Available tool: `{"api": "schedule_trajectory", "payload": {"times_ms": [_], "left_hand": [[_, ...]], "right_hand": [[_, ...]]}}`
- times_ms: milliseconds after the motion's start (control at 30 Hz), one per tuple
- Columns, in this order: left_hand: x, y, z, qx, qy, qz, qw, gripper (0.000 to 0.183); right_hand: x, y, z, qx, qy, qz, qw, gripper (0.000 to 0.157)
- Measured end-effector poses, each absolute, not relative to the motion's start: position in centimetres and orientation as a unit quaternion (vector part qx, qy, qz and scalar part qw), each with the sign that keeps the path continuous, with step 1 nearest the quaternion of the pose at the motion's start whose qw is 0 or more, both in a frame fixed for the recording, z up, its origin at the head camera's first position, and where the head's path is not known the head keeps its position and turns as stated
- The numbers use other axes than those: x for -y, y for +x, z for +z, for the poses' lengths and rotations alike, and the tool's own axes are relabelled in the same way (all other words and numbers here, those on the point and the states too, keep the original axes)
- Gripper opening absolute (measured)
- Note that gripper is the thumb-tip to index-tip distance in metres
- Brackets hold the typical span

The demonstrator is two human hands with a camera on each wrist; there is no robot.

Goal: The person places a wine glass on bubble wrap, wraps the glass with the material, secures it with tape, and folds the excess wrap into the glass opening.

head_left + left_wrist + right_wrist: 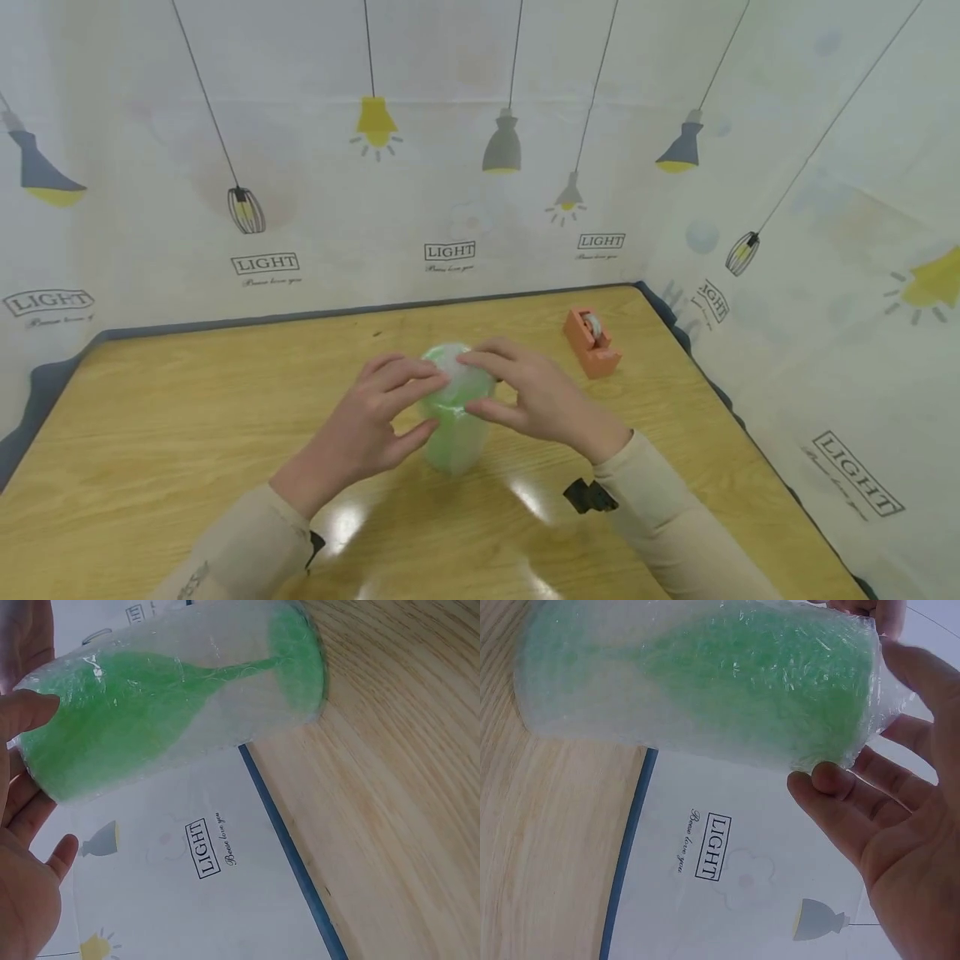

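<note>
A green stemmed wine glass [150,697], wound in clear bubble wrap [727,742], stands upright on the wooden table [225,417]. Its stem and foot show through the wrap in the left wrist view. My left hand [378,417] lays its fingers on the wrapped top from the left, its thumb held off the side. From the right, my right hand [540,396] reaches over the same top, fingers on the wrap and thumb at the front of the rim. A loose edge of wrap sticks up beyond the rim in the right wrist view.
An orange tape dispenser [592,342] with a roll of tape sits at the back right of the table. Behind the table and along its right side hangs a pale cloth [322,167] printed with lamps. A dark blue band [300,315] borders the table's back edge.
</note>
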State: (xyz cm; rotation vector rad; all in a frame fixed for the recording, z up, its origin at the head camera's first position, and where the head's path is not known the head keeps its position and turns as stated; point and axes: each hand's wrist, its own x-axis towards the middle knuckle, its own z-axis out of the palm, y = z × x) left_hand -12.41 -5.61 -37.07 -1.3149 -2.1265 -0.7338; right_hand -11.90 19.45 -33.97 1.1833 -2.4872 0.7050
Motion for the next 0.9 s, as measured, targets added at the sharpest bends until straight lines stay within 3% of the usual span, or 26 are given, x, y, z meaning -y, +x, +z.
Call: {"api": "schedule_trajectory", "payload": {"times_ms": [233,567,900], "left_hand": [[5.3,-12.6,-37.4,0.786,-0.497,-0.255,0.263,0.050],[5.3,-12.6,-37.5,0.790,-0.500,-0.232,0.268,0.040],[5.4,-12.9,-37.6,0.792,-0.487,-0.211,0.301,0.059]], "right_hand": [[-19.6,-11.8,-34.0,0.865,0.440,0.191,0.148,0.063],[-18.9,-11.5,-34.1,0.881,0.436,0.133,0.127,0.054],[-18.7,-11.6,-34.0,0.885,0.441,0.105,0.102,0.048]]}}
